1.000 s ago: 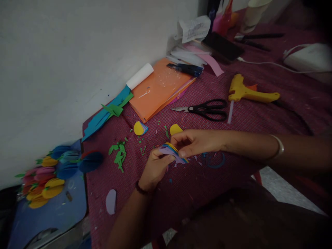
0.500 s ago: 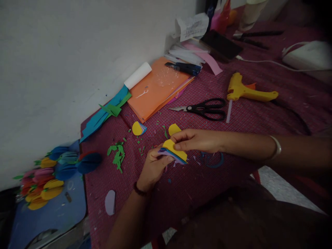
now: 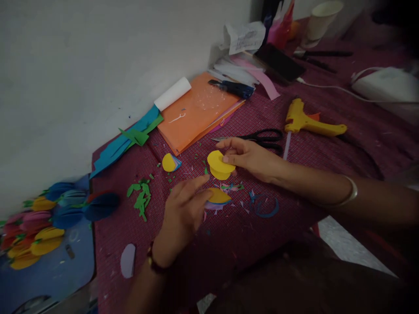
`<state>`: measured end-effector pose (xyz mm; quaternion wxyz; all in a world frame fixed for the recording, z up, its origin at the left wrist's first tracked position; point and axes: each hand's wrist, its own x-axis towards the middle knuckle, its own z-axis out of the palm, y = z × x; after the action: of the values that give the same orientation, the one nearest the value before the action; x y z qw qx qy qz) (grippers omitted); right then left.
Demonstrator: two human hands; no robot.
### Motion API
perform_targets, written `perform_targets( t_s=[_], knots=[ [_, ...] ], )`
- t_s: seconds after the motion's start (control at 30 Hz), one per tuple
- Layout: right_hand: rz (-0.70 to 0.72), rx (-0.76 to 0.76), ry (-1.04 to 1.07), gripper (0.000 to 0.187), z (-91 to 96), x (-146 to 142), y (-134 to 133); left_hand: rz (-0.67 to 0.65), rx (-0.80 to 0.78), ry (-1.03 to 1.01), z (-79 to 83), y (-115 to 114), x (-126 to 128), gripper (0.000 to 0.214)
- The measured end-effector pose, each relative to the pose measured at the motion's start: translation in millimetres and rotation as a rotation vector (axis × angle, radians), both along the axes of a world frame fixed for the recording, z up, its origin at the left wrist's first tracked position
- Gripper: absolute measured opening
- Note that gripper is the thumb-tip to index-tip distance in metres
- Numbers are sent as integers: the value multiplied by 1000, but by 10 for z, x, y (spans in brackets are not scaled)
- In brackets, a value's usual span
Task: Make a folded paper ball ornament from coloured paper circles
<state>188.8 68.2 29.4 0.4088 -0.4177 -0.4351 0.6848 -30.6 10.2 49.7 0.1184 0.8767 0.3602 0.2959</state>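
Observation:
My right hand (image 3: 245, 159) pinches yellow paper circles (image 3: 218, 163) between thumb and fingers, above the middle of the table. Below them lies a stack of folded paper half-circles (image 3: 220, 197), yellow on top with blue and purple edges under it. My left hand (image 3: 183, 203) is at the stack's left end, fingers apart; its fingertips partly cover that end, and I cannot tell whether they touch it. Another small fanned stack of yellow, purple and blue paper (image 3: 170, 162) lies farther back. A lone purple folded half-circle (image 3: 128, 261) rests near the left table edge.
Black-handled scissors (image 3: 262, 136) lie behind my right hand, with a yellow glue gun (image 3: 299, 117) to their right. Orange sheets (image 3: 193, 115) sit by the wall. Green paper scraps (image 3: 141, 198) are on the left. Finished paper ornaments (image 3: 49, 240) rest on a blue surface (image 3: 62, 279).
My left hand has let go of the folded stack, which now lies on the table. My right hand has moved up and back and now holds the yellow circles.

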Motion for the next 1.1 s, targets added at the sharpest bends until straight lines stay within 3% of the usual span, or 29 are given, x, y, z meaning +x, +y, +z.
perform_targets(
  t_s=[0.1,0.27,0.37,0.47,0.53,0.67,0.9,1.1],
  knots=[
    [111,-56,22,43,12,-13,-68,-68,213,214,56,-77,110,22],
    [283,14,-17,41,38,-35,-179,-130,208,214,0,-152,190,23],
    [260,174,-137,33,65,58,-111,-116,108,166,-31,-166,152,28],
    [113,422,-412,16,71,235,40,-61,-47,86,-50,-165,104,30],
    [89,548,-609,13,43,347,133,-37,-161,32,-55,-139,76,30],
    [244,698,-819,16,-66,446,209,-78,-357,-26,-26,-5,46,32],
    [470,1029,-940,21,-206,459,194,-156,-617,46,69,308,112,25],
    [472,1046,-951,22,-277,466,199,-48,-783,48,43,412,150,14]
  ],
)
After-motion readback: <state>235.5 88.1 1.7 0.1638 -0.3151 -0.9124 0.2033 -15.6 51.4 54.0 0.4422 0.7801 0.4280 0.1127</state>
